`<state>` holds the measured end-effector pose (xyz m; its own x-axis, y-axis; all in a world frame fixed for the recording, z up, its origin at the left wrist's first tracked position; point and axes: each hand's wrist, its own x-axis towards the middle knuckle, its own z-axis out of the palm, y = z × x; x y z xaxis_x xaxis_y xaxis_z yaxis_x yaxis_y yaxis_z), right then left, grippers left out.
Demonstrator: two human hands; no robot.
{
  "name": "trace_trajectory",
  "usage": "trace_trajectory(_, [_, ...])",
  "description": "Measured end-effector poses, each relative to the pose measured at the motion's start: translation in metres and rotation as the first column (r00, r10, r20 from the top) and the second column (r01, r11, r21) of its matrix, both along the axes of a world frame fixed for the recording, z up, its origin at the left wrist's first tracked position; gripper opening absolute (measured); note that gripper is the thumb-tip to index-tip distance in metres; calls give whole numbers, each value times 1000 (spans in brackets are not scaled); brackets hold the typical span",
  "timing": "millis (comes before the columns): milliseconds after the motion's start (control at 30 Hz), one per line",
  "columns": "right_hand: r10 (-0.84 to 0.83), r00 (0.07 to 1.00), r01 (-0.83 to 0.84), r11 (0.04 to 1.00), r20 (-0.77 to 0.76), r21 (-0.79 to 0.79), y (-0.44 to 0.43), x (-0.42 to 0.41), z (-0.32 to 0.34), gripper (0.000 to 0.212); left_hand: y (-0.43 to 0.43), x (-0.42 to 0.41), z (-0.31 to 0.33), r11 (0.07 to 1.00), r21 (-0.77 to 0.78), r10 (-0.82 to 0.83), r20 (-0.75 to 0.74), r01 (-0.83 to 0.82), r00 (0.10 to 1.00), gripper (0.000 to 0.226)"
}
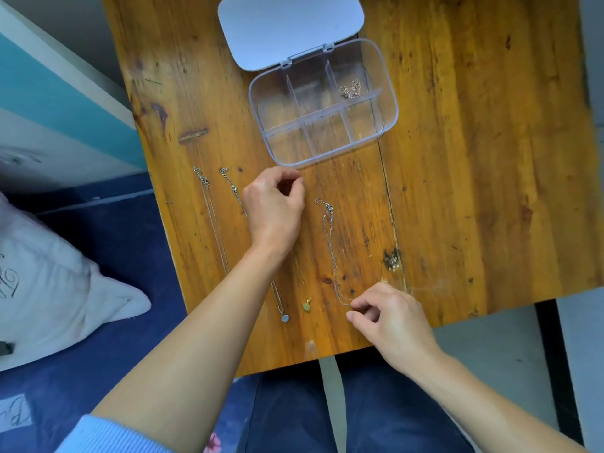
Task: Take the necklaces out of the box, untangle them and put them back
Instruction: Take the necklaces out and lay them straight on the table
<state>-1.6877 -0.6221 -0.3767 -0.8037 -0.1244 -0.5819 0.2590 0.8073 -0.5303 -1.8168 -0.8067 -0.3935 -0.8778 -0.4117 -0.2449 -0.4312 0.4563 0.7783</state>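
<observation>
At the far left, off the table, a white pillow lay on a dark blue cover. On the wooden table, four necklaces were laid out lengthwise, side by side. The leftmost, a thin silver chain, ran from its clasp near the middle of the table down under the left forearm. Just beside it, a second silver chain passed beneath the left hand and ended in a small hexagonal pendant near the table's front edge. The left hand hovered over the table with fingertips pinched together; a fine gold chain seemed to run from it, though what it gripped was too thin to tell. That gold chain ended in a heart pendant, just right of the hexagon. Next came a silver necklace, its clasp lying free on the wood and its lower end pinched between the thumb and forefinger of the right hand. Behind them stood the clear compartment box, its white lid open flat, with a rose-gold chain bunched in the back right compartment.
</observation>
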Motion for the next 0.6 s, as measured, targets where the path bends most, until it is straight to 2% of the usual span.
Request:
trace_trajectory(200, [91,995,-97,984,48,151,26,-65,19,20,-20,-5,18,977,144,160,-21,-155,987,13])
trace_trajectory(267, [46,999,-43,984,-14,174,35,-98,25,16,-23,-11,22,971,167,178,-30,-170,984,17])
trace_trajectory(367, [23,994,-4,985,-106,172,40,-137,30,7,-22,-16,22,982,115,154,-41,-149,987,20])
trace_trajectory(400, [50,995,-35,984,-84,173,38,-143,29,8,-19,-15,21,988,102,117,-6,-115,993,20])
trace_trajectory(467, [146,988,-155,967,58,204,31,-139,25,14,-9,-7,14,994,106,-33,138,18,990,22])
trace_trajectory(533, [241,947,-288,930,215,228,20,-117,17,20,2,4,6,976,83,-219,310,204,925,28])
trace_trajectory(600, [308,906,-377,899,291,221,12,-87,10,25,13,11,-1,940,-17,-304,417,341,857,33])
